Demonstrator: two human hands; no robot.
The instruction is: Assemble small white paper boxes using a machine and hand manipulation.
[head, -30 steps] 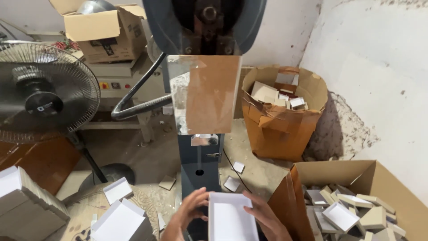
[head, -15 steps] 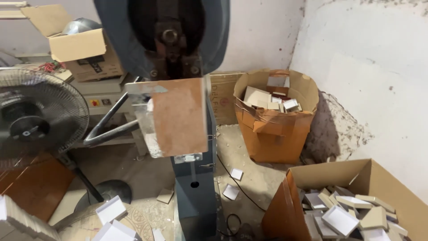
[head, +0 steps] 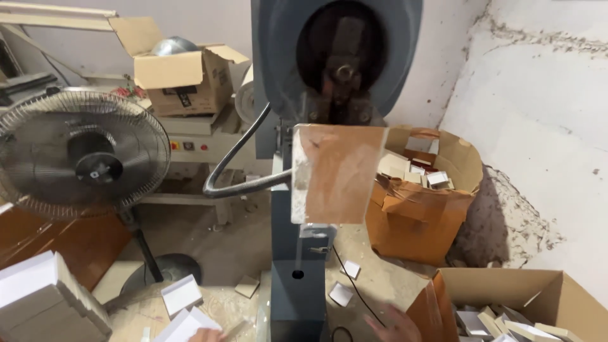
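From the head camera, only slivers of both hands show at the bottom edge. The left hand (head: 204, 334) touches a flat white box (head: 187, 326); its grip cannot be told. The right hand (head: 394, 324), fingers spread and empty, hangs beside the grey metal machine column (head: 297, 297), near a brown corrugated carton (head: 506, 288).

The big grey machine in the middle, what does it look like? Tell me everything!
The machine is a tall, upright post of blue-grey metal with a rounded head holding a dark, greasy mechanism. A brown plate is mounted on its front, edged in white on its left side. A curved metal bar loops out to its left. There is a small round hole in the lower post. Its base is out of view.
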